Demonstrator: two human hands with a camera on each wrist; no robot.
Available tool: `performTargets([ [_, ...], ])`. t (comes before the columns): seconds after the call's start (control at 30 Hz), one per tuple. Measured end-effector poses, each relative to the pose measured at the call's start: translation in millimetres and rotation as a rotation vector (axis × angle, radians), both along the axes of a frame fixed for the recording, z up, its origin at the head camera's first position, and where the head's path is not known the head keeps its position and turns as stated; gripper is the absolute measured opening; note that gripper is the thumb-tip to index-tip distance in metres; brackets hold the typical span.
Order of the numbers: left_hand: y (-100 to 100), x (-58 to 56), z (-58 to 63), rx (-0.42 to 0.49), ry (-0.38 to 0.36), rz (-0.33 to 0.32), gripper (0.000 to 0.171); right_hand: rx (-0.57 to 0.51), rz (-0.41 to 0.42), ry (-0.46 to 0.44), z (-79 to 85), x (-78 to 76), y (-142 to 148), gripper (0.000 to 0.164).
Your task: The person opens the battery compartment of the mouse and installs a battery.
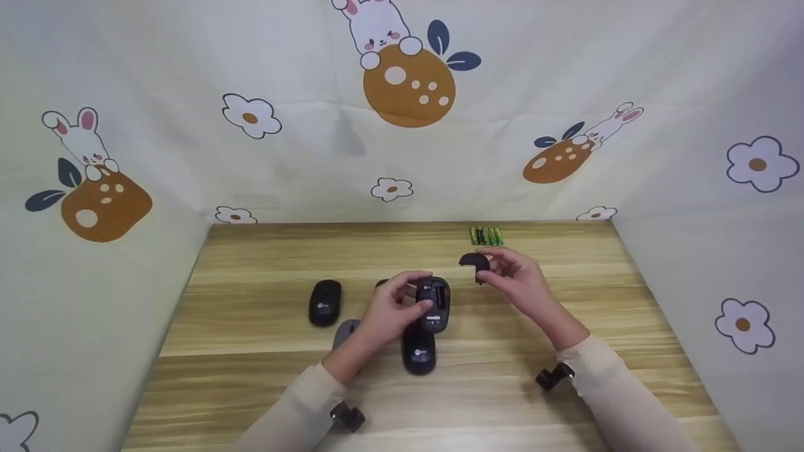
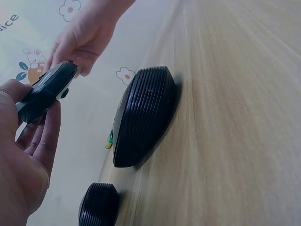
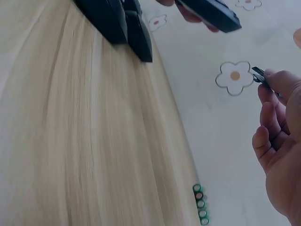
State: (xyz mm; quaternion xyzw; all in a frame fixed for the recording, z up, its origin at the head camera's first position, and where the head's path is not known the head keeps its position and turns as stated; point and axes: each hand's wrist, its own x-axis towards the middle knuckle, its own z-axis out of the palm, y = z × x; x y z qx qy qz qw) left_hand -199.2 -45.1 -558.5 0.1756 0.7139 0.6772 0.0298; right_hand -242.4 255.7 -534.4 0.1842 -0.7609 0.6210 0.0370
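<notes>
My left hand (image 1: 392,307) grips a black computer mouse (image 1: 441,317) with its underside facing up, thumb on the bottom. The long battery slot in that underside is uncovered, and a white label sits below it. To the right, my right hand (image 1: 518,276) pinches a black battery cover (image 1: 482,263) between thumb and fingers, apart from the mouse. This cover is curved at one end with a notch cut into one side. In the right wrist view the cover (image 3: 261,79) shows edge-on as a thin piece. The held mouse (image 2: 47,92) is above the table in the left wrist view.
Another black mouse (image 1: 419,353) lies below the held one. A black mouse (image 1: 325,303) and a partly covered grey mouse (image 1: 345,333) are at the left. Several green batteries (image 1: 487,236) lie in a row near the table's back edge. Patterned cloth (image 1: 301,163) walls surround the table.
</notes>
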Motion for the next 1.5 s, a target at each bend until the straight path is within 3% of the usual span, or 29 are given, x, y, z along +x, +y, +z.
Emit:
performTargets([
  [0.9, 2.1, 1.2, 1.9, 0.01, -0.038, 0.004, 0.046, 0.246, -0.12, -0.095, -36.6, -45.2, 60.0, 0.041],
  [1.13, 2.4, 0.4, 2.1, 0.001, -0.025, 0.012, 0.047, 0.257, -0.103, -0.131, -47.0, -56.4, 68.9, 0.041],
  [1.5, 2.6, -0.7, 1.9, 0.026, -0.035, 0.011, 0.047, 0.328, -0.086, -0.11, -59.2, -76.8, 73.9, 0.039],
])
